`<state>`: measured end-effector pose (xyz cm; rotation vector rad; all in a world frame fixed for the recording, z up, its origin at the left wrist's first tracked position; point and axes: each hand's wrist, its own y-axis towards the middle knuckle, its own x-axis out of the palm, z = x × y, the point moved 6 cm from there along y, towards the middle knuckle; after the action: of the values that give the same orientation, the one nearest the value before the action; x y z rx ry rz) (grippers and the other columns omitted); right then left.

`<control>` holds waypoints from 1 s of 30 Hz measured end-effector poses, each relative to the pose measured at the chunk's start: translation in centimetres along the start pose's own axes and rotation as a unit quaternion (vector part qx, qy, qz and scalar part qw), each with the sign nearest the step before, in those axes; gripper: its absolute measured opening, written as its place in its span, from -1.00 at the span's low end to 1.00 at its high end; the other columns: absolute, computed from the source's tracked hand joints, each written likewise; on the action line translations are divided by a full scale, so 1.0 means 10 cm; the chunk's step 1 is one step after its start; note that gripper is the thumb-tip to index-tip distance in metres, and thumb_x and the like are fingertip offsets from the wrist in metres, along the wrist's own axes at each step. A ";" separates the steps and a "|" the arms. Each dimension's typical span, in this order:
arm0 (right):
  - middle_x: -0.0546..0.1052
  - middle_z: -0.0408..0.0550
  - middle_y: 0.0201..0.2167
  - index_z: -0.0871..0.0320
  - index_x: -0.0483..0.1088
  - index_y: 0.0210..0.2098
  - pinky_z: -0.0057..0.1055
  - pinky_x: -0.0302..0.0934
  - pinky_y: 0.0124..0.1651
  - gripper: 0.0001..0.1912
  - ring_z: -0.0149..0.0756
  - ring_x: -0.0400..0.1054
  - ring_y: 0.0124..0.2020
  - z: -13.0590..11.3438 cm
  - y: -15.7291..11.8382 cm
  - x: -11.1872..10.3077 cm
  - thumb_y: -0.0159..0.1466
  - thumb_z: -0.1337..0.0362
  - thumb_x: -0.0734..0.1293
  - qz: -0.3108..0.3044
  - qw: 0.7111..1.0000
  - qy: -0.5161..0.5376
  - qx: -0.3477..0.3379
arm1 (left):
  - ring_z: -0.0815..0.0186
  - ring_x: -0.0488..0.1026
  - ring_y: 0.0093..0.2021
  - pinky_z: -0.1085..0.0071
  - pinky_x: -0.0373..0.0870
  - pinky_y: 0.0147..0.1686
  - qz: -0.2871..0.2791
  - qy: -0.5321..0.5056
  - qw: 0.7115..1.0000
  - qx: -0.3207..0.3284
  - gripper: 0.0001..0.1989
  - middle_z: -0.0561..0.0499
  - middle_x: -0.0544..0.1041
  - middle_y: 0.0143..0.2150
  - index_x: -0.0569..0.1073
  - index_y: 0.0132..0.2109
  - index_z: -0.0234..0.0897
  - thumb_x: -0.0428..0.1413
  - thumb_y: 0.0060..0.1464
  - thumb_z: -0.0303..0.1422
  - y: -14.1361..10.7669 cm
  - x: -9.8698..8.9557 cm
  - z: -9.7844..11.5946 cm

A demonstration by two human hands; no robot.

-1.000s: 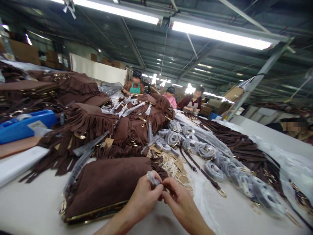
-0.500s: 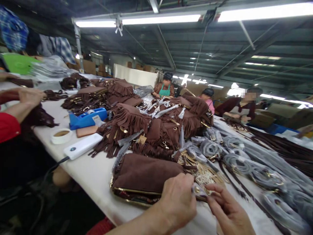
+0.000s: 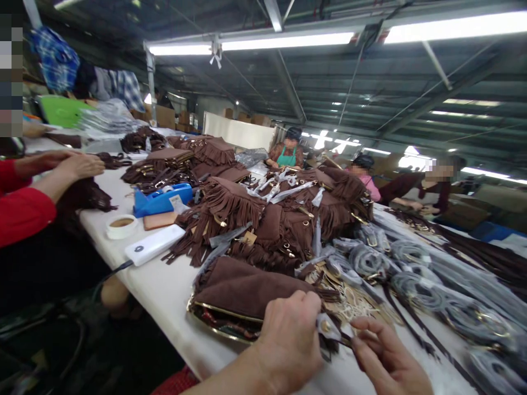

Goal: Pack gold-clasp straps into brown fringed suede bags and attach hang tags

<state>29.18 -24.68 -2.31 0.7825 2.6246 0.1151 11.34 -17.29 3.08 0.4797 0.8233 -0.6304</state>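
Note:
A brown bag [image 3: 251,288] with a gold zipper lies at the table's front edge, its zipper side partly gaping toward me. My left hand [image 3: 290,334] is closed on the bag's right end. Beside its fingers is a metal fitting wrapped in clear plastic [image 3: 328,326]. My right hand [image 3: 385,351] pinches the end of a thin dark strap [image 3: 346,340] that runs from that fitting. Tags with white strings [image 3: 356,299] lie just behind both hands.
Fringed brown bags [image 3: 272,219] are piled behind. Wrapped coiled straps [image 3: 415,280] lie right. A blue tape dispenser [image 3: 162,201], tape roll [image 3: 121,226] and white device [image 3: 154,244] are on the left. A red-sleeved person's hands [image 3: 78,167] hold brown material; other people sit farther back.
The view has shifted, so the scene sits farther right. My hands stay at the bag's right end, the bag's zipper side gapes more, and the red-sleeved person's hands are closer together.

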 end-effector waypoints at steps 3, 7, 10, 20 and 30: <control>0.42 -0.20 -0.57 0.07 0.38 -0.22 -0.45 0.19 -0.50 -0.63 -0.31 0.26 -0.56 -0.19 -0.03 0.12 0.14 -0.05 0.39 0.018 0.999 0.033 -0.009 | 0.18 0.43 -0.26 0.33 0.22 -0.33 0.055 -0.058 0.997 0.000 -0.82 0.00 0.48 -0.28 0.27 -0.30 -0.20 -0.01 0.00 -0.59 0.01 -0.06 -0.09; 0.32 -0.24 -0.60 0.09 0.38 -0.25 -0.50 0.09 -0.53 -0.66 -0.39 0.17 -0.57 -0.32 -0.05 0.31 0.22 -0.06 0.34 -0.011 0.996 0.081 0.024 | 0.32 0.32 -0.42 0.41 0.12 -0.40 0.077 -0.198 0.977 -0.013 -0.81 0.12 0.35 -0.47 0.23 -0.39 -0.20 -0.03 0.03 -0.60 0.05 -0.05 -0.18; 0.22 -0.28 -0.63 0.10 0.39 -0.32 -0.50 0.03 -0.57 -0.62 -0.42 0.09 -0.62 -0.35 -0.06 0.40 0.22 -0.10 0.34 -0.039 0.998 0.055 0.009 | 0.33 0.32 -0.42 0.43 0.12 -0.41 0.085 -0.249 0.965 -0.008 -0.83 0.13 0.33 -0.49 0.24 -0.39 -0.20 -0.02 0.03 -0.58 0.04 -0.02 -0.17; 0.60 -0.04 -0.30 0.09 0.50 -0.25 -0.40 0.40 -0.26 -0.69 -0.16 0.50 -0.31 -0.07 -0.03 0.39 0.19 0.00 0.37 -0.031 0.995 -0.044 -0.084 | 0.12 0.48 -0.22 0.32 0.30 -0.35 -0.012 0.001 1.000 -0.025 -0.73 -0.08 0.49 -0.12 0.35 -0.14 -0.21 0.06 -0.03 -0.51 -0.03 0.22 -0.09; 0.48 -0.14 -0.49 0.12 0.44 -0.32 -0.50 0.19 -0.53 -0.77 -0.33 0.33 -0.51 -0.39 0.05 0.29 0.20 0.07 0.36 0.068 0.993 0.001 -0.100 | 0.30 0.40 -0.32 0.41 0.19 -0.36 0.095 -0.091 0.991 -0.024 -0.74 0.08 0.45 -0.32 0.29 -0.33 -0.20 -0.04 -0.04 -0.69 -0.10 -0.10 -0.16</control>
<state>25.64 -22.55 0.32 0.8895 2.5107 0.4099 9.29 -16.74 2.81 0.4442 0.6102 -0.4700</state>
